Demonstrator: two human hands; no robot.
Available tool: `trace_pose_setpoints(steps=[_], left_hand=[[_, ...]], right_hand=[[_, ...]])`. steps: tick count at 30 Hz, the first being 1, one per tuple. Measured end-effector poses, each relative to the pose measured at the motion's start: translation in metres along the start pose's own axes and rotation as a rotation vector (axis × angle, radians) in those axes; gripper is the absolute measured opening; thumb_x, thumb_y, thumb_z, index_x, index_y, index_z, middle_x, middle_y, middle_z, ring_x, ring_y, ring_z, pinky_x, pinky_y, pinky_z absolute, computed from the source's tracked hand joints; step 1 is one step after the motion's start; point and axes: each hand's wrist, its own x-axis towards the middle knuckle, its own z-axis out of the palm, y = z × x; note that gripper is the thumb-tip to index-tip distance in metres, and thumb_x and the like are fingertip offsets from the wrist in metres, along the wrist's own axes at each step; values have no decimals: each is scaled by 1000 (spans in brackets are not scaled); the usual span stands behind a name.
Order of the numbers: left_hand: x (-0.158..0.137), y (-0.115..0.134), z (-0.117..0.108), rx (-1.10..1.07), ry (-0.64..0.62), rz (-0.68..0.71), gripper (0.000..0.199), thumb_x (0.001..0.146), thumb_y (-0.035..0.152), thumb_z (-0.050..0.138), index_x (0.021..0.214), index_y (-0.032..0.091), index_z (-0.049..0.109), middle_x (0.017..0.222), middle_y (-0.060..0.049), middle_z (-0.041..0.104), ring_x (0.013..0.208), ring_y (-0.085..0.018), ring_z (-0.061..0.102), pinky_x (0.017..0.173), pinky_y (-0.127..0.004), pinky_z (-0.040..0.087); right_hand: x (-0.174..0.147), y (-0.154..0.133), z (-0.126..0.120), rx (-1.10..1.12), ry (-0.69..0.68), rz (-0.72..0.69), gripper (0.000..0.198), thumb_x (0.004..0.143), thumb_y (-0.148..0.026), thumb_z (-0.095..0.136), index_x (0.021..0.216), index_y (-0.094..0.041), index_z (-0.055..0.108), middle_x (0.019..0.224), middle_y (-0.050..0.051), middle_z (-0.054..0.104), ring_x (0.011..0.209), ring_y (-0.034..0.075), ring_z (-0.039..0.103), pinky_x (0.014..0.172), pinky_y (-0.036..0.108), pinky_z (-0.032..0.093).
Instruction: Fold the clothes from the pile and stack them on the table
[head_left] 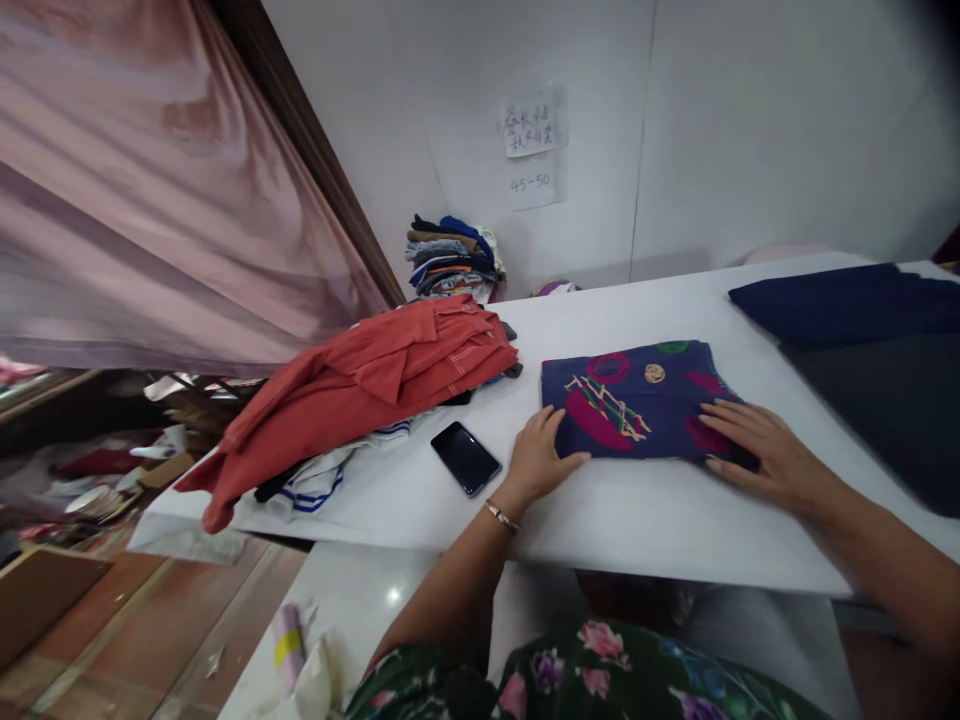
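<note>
A folded dark blue garment (630, 400) with magenta, green and tan patterns lies flat on the white table (630, 520) before me. At its left edge rests my left hand (541, 452), thumb and fingers apart, the fingertips touching the cloth. My right hand (757, 450) lies over the right end of the garment with its fingers stretched out. Neither hand grips the cloth. A black phone (465, 458) lies just left of my left hand.
A red garment (375, 370) is heaped on other clothes at the left. Dark clothes (877, 360) lie at the right. A stack of folded clothes (454, 260) stands by the wall, below paper signs (534, 125). A pink curtain (150, 180) hangs at the left.
</note>
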Motion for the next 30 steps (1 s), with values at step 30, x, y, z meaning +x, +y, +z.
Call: trace_pose_setpoints(steps=[30], left_hand=[[-13,-3,6,221,45,-139,55,79,22,56,134,16,50,134,-12,54,116,-27,53,97,-37,45]], right_hand=[[-24,14,8,-183,-95,107,54,82,-36,48,135,-25,53,145,8,46,135,34,39,105,59,32]])
